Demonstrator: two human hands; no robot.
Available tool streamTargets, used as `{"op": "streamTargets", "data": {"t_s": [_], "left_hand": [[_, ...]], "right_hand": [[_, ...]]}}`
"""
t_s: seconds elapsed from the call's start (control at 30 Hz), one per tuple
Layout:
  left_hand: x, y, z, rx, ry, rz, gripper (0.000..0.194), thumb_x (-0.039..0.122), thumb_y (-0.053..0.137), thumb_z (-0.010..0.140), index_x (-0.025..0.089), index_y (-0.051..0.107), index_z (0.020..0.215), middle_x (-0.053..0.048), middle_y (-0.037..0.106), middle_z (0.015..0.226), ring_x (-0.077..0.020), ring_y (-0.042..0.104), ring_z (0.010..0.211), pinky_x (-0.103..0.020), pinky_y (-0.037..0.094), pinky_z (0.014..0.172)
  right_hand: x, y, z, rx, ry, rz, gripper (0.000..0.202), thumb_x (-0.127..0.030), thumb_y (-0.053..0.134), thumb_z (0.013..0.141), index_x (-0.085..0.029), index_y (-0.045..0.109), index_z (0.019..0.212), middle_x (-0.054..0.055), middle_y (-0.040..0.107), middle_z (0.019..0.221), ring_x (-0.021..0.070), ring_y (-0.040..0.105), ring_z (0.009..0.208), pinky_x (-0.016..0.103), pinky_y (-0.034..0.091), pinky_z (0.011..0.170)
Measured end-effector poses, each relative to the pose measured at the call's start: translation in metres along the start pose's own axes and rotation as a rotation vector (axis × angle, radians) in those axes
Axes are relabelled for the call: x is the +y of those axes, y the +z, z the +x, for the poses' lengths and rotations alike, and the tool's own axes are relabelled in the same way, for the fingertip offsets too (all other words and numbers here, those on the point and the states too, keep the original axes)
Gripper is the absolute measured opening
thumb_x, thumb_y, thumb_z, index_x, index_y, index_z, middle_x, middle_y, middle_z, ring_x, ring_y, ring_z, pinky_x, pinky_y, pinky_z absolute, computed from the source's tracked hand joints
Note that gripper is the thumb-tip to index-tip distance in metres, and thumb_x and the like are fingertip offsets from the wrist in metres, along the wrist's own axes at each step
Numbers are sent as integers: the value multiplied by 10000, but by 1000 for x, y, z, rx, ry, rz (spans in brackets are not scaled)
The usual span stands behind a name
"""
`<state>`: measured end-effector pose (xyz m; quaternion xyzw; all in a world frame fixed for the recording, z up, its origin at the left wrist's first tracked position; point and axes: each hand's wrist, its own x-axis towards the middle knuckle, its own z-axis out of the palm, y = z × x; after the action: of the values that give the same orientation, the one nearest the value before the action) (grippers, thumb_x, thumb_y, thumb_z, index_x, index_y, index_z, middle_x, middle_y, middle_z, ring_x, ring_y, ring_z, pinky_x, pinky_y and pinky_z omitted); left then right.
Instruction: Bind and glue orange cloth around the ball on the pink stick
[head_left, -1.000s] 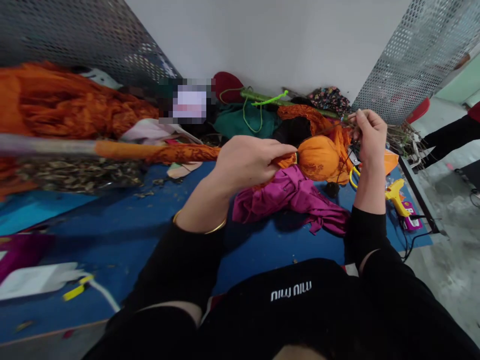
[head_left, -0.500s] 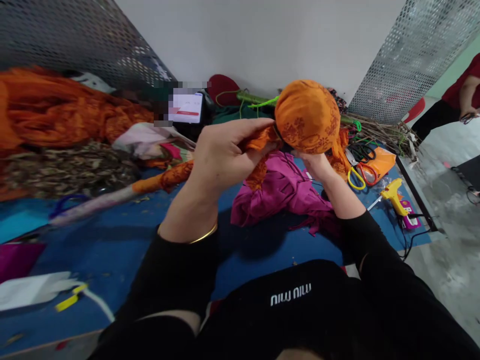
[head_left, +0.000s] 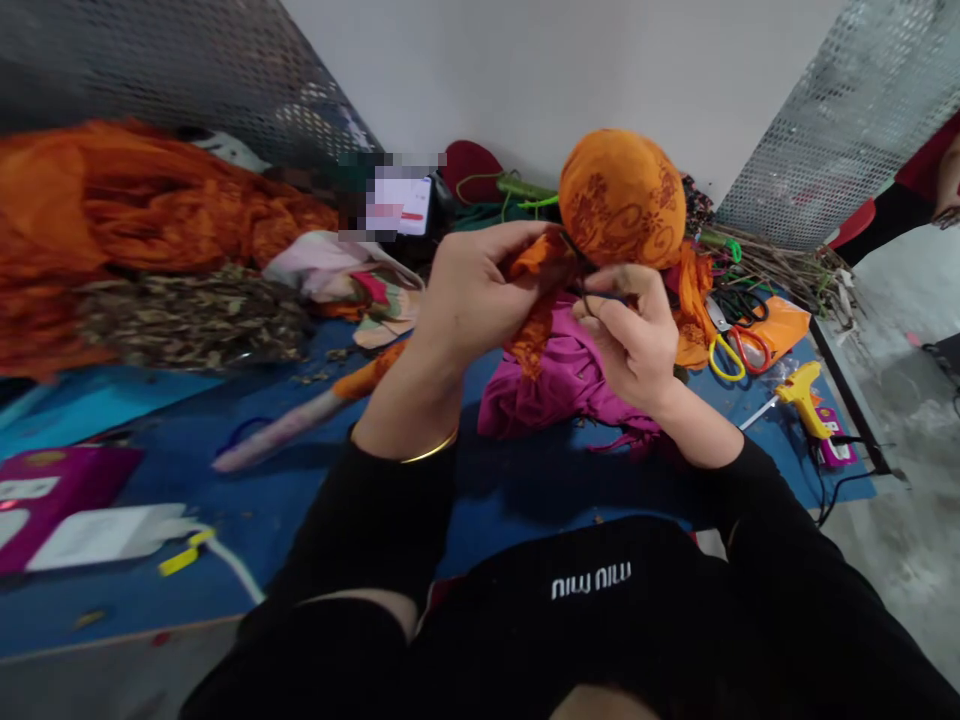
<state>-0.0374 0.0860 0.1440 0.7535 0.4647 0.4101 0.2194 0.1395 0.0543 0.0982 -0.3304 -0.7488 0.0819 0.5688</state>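
A round, ball-like form (head_left: 622, 200) covered in orange cloth with dark red flower print stands above my hands. My left hand (head_left: 480, 290) is closed around the gathered orange cloth (head_left: 534, 335) at the ball's neck. Just in front of that neck, my right hand (head_left: 634, 330) pinches a thin dark cord (head_left: 586, 295), which runs up toward the left thumb. From behind my left wrist, a stick (head_left: 300, 425) partly wrapped in orange cloth slants down to the left; whether it joins the ball is hidden. Magenta cloth (head_left: 532, 390) lies bunched beneath my hands.
Scissors (head_left: 726, 355) and a yellow glue gun (head_left: 804, 395) lie at right on the blue table (head_left: 510, 500). A bag of dry leaves (head_left: 195, 320), orange fabric (head_left: 150, 220) and a phone (head_left: 403, 205) are left. Dry twigs (head_left: 795, 265) lie back right. A person's hand (head_left: 946, 190) shows far right.
My right hand has come from under the ball to its front and now pinches the dark cord. The ball has turned a little; my left hand keeps its hold on the cloth.
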Motion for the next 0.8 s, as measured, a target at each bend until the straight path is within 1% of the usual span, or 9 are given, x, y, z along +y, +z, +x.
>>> {"op": "streamTargets", "data": {"t_s": [0.07, 0.13, 0.27, 0.3, 0.37, 0.43, 0.5, 0.63, 0.8], "left_hand": [[0, 1, 1, -5, 4, -3, 509, 592, 498, 957, 238, 752, 1221, 29, 812, 1166, -242, 684, 1088, -390, 580, 949], [-1, 2, 3, -18, 24, -16, 435, 508, 524, 955, 202, 755, 1161, 7, 811, 1127, -225, 699, 1056, -365, 578, 947], [-2, 4, 5, -52, 33, 5, 285, 327, 558, 943, 181, 749, 1096, -11, 813, 1091, -194, 721, 1010, -323, 571, 929], [-3, 5, 6, -59, 23, 8, 273, 295, 565, 936, 174, 750, 1096, -18, 815, 1087, -191, 724, 1001, -313, 568, 921], [-4, 6, 6, -75, 5, -3, 281, 256, 579, 917, 165, 753, 1117, -32, 819, 1097, -193, 728, 997, -306, 563, 918], [-7, 9, 8, -83, 2, -9, 300, 258, 593, 903, 170, 755, 1141, -44, 821, 1108, -206, 734, 999, -316, 562, 919], [-12, 13, 8, -79, 6, 23, 312, 295, 597, 916, 193, 751, 1167, -52, 819, 1124, -220, 739, 1011, -329, 564, 914], [-16, 24, 6, -15, 1, 123, 327, 360, 592, 952, 244, 737, 1222, -53, 815, 1157, -227, 745, 1033, -327, 560, 895], [-12, 33, 0, 52, 3, 203, 311, 389, 573, 986, 267, 726, 1228, -38, 812, 1147, -234, 746, 1050, -341, 554, 901]], "right_hand": [[5, 5, -4, -12, 21, 110, 457, -576, 429, 1056, -249, 716, 916, 125, 644, 1244, 225, 672, 1113, 401, 638, 877], [10, 7, -7, -17, 33, 171, 506, -629, 410, 1041, -256, 735, 939, 124, 646, 1246, 253, 663, 1146, 451, 645, 904], [10, 2, -6, 6, -66, 124, 477, -643, 456, 1020, -305, 760, 877, 75, 687, 974, 267, 674, 1142, 525, 576, 1065], [10, 1, -6, 5, -106, 125, 476, -632, 457, 1024, -308, 760, 850, 63, 683, 907, 263, 693, 1108, 527, 566, 1073], [8, 0, -4, -4, -132, 180, 502, -609, 441, 1041, -288, 751, 810, 49, 667, 808, 242, 719, 944, 503, 598, 980], [5, 1, -1, -22, -58, 257, 512, -586, 452, 1047, -259, 741, 780, 35, 636, 726, 203, 669, 747, 442, 612, 815], [-1, 0, 1, -23, 76, 284, 499, -574, 499, 1036, -244, 731, 744, 23, 603, 674, 176, 603, 663, 384, 583, 711], [-19, -6, 4, 64, 295, 214, 509, -587, 524, 1032, -245, 711, 704, 16, 589, 673, 164, 609, 686, 345, 570, 721], [-33, -7, 0, 94, 317, 188, 502, -578, 508, 1045, -257, 734, 732, 10, 573, 682, 157, 610, 688, 337, 559, 715]]}}
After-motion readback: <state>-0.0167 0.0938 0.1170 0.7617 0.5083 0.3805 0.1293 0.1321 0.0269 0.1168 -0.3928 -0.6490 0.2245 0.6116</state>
